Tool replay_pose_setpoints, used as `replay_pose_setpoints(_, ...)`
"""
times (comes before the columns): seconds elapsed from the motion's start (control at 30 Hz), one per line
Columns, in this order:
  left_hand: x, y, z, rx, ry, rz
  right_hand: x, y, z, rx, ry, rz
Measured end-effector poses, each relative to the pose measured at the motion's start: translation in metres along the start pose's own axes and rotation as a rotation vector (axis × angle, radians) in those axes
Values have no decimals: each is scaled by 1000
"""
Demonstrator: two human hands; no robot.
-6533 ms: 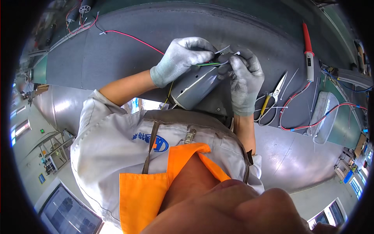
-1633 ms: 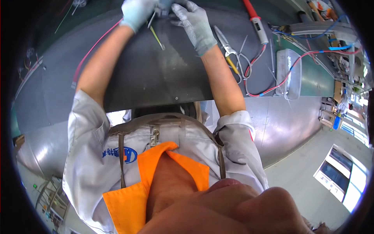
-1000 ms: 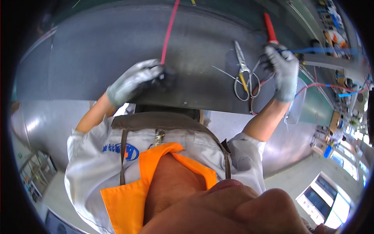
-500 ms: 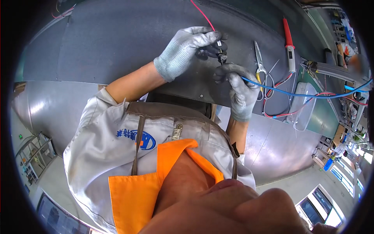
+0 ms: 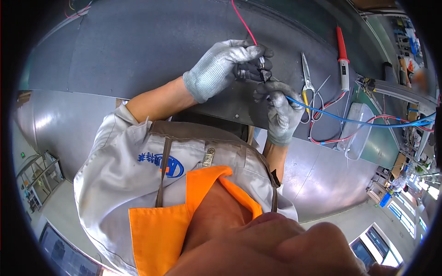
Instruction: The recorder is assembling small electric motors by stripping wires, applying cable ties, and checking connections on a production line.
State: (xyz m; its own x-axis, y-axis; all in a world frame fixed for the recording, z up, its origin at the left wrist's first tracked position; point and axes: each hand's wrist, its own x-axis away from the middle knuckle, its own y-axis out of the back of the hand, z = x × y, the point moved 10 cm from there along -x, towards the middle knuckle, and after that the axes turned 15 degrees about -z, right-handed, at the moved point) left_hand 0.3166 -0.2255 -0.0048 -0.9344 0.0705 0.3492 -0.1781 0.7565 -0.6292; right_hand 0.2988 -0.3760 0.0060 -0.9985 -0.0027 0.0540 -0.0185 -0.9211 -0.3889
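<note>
Over the dark bench my left hand (image 5: pixel 229 62), in a grey glove with blackened fingertips, pinches a red wire (image 5: pixel 244 24) near its lower end. Just below the fingertips a small metallic connector (image 5: pixel 262 62) shows, with a dark piece (image 5: pixel 265 74) under it. My right hand (image 5: pixel 282 108), gloved alike, is closed in a pinch close beside that dark piece. A blue wire (image 5: pixel 331 115) runs from its fingers off to the right. Whether the right fingertips touch the dark piece is hard to make out, since the fingers cover it.
Right of my hands lie scissors (image 5: pixel 308 79) with a yellow mark on one handle. Beyond them is a red-and-grey pen-shaped tool (image 5: pixel 343 64) with a red cable (image 5: pixel 317 139). A clear plastic box (image 5: pixel 360 133) stands near the bench's right edge. The bench top (image 5: pixel 138 46) is dark grey.
Both hands have shifted slightly, the left a little down and the right a little left and down. The red wire moved along with the left hand.
</note>
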Motion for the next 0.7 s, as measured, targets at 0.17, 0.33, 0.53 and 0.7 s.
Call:
replay_pose_setpoints(0.17,2,-1,7,32,61,-15,3,0,2,8,-14,-8)
replay_pose_setpoints(0.33,5,0,6,23,41,-35,5,-1,3,4,-11,-35)
replay_pose_setpoints(0.53,5,2,7,22,46,-31,8,-1,2,-1,-13,-29)
replay_pose_setpoints(0.7,9,1,5,-70,2,-66,9,0,-1,-11,-26,-78)
